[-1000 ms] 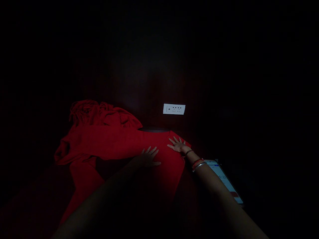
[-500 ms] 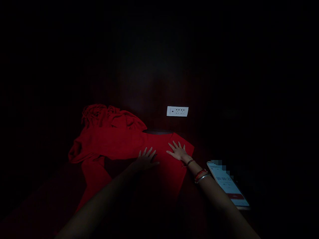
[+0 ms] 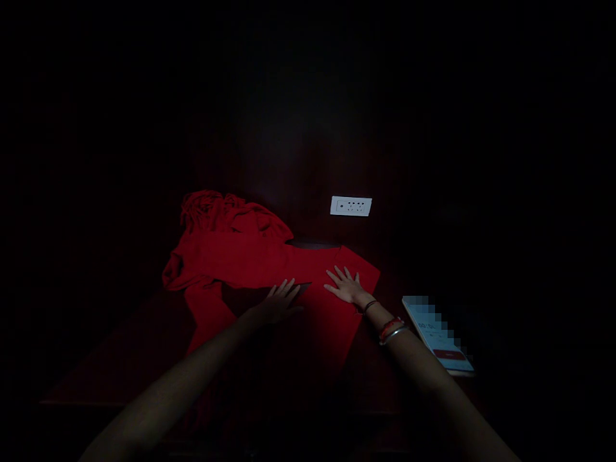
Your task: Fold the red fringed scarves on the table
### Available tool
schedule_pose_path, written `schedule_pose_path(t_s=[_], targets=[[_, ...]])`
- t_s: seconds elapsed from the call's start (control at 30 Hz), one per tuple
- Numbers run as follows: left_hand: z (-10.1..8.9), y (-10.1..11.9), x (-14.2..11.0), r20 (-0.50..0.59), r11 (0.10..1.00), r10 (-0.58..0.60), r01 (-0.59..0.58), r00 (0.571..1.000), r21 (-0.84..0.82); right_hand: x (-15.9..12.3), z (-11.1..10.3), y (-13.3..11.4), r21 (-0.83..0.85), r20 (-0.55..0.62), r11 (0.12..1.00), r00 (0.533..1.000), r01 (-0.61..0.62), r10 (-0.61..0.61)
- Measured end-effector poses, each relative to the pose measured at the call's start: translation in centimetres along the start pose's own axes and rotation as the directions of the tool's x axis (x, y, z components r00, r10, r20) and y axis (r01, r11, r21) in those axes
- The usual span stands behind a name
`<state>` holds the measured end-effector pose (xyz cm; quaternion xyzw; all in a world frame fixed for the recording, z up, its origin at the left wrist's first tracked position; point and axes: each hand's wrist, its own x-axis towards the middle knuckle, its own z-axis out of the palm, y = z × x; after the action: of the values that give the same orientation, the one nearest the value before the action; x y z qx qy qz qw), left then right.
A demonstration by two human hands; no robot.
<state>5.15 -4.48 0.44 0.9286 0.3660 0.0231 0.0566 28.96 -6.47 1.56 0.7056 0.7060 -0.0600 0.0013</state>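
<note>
A red garment (image 3: 250, 263) lies spread on a dark surface in a very dim room, bunched up at its far left end. My left hand (image 3: 279, 301) lies flat on the cloth near its middle, fingers spread and open. My right hand (image 3: 345, 287) presses flat on the garment's right part, fingers stretched out. The right wrist wears a dark band, a red bangle and a silver one (image 3: 392, 328). Neither hand grips anything.
A lit phone (image 3: 440, 337) lies to the right of my right forearm. A white wall socket plate (image 3: 351, 206) sits on the dark wall behind the garment. Everything else is too dark to make out.
The view has shifted, so garment, socket and phone sit further right. Both hands stay flat on the cloth, the left one sliding a little along its folded edge.
</note>
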Motion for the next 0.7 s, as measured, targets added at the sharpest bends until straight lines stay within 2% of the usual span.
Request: schedule_pose_path(t_s=[0.07, 0.13, 0.23, 0.27, 0.33, 0.4, 0.47, 0.57, 0.63, 0.7], targets=[[-0.7, -0.3, -1.9, -0.029, 0.998, 0.044, -0.045, 0.999, -0.035, -0.8, -0.3, -0.8, -0.018, -0.057, 0.999, 0.998, 0.028, -0.029], [-1.3, -0.1, -3.7, -0.032, 0.988, 0.038, -0.043, 0.999, -0.148, -2.1, -0.3, -1.9, -0.015, -0.108, 0.995, 0.989, 0.097, -0.098], [-1.8, 1.0, -5.3, -0.025, 0.909, -0.045, 0.031, 0.999, -0.416, -4.1, 0.7, -3.5, 0.029, -0.036, 0.987, 0.987, 0.158, -0.157], [-1.8, 1.4, -5.6, 0.008, 0.853, -0.081, 0.073, 0.997, -0.516, -4.7, 1.1, -3.9, 0.038, -0.002, 0.987, 0.988, 0.155, -0.156], [-2.1, 2.2, -5.7, 0.150, 0.686, -0.113, 0.186, 0.982, -0.703, -5.4, 1.6, -4.4, 0.038, 0.019, 0.988, 0.989, 0.147, -0.148], [-2.8, 2.9, -5.8, 0.292, 0.522, -0.064, 0.281, 0.954, -0.805, -5.9, 1.5, -4.5, 0.038, 0.006, 0.987, 0.988, 0.155, -0.155], [-3.8, 3.5, -5.9, 0.303, 0.409, 0.000, 0.277, 0.953, -0.869, -6.7, 0.8, -4.5, 0.049, -0.038, 0.988, 0.989, 0.147, -0.146], [-4.7, 4.2, -6.6, 0.238, 0.255, -0.043, 0.241, 0.970, -0.936, -9.4, -0.3, -4.5, 0.124, -0.169, 0.977, 0.973, 0.176, -0.155], [-4.7, 4.3, -7.3, 0.270, 0.225, -0.066, 0.278, 0.961, -0.934, -11.9, -0.3, -4.7, 0.195, -0.188, 0.931, 0.944, 0.308, -0.273], [-4.3, 4.1, -7.9, 0.357, 0.291, -0.045, 0.354, 0.933, -0.889, -14.4, 0.4, -4.9, 0.223, -0.148, 0.882, 0.909, 0.415, -0.390]])
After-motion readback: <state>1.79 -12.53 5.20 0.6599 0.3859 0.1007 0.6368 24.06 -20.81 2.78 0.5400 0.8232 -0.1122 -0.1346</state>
